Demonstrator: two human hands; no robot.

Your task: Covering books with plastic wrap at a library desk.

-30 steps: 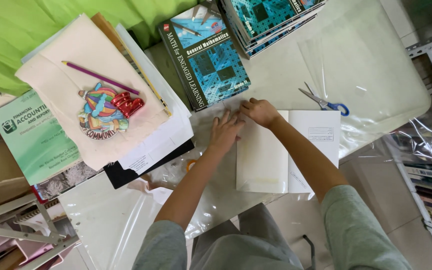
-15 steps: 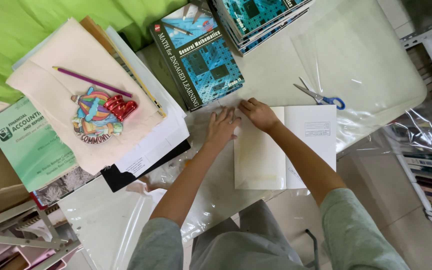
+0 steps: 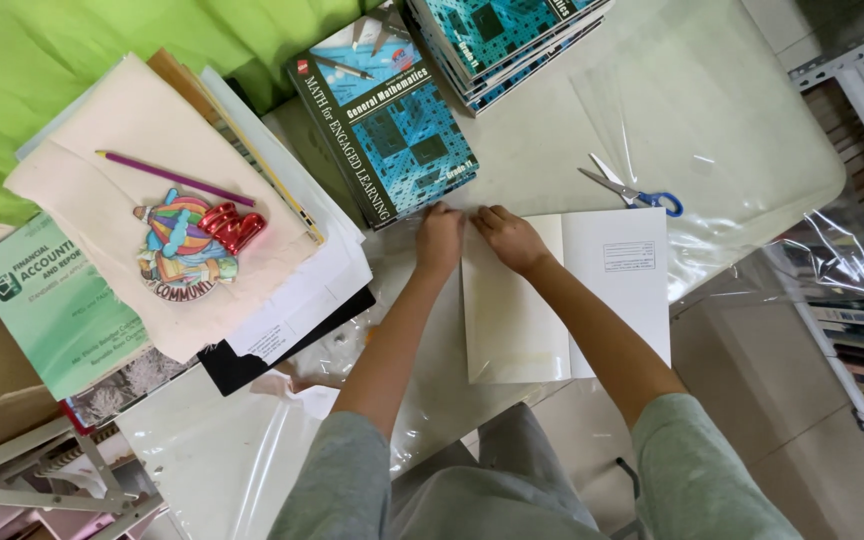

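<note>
1. A green softcover book (image 3: 47, 300) lies at the left edge of the counter (image 3: 542, 150), partly under a stack of cream and white sheets (image 3: 152, 200); it sits a little lower in view than 1 second ago, as the whole scene does.
2. On that stack rest a purple pencil (image 3: 174, 179) and a colourful badge-like ornament (image 3: 192, 245), placed on the sheets just as they were before.
3. A teal maths book (image 3: 392, 125) lies near the far middle of the counter, with a pile of like books (image 3: 502, 30) at the far edge.
4. The left hand (image 3: 439, 238) lies flat, fingers together, pressing the clear plastic film (image 3: 402, 350) down just beside the left edge of the open white booklet (image 3: 562, 295). It has slid slightly toward the far edge since the earlier frame.
5. The right hand (image 3: 510, 236) presses down on the booklet's far left corner, fingers close together, almost touching the left hand. 1 second ago both hands sat a bit nearer the person.
6. The booklet lies open and flat on the film at the near edge of the counter, unchanged in place.
7. Blue-handled scissors (image 3: 632, 188) lie just beyond the booklet's far right corner, unmoved.
</note>
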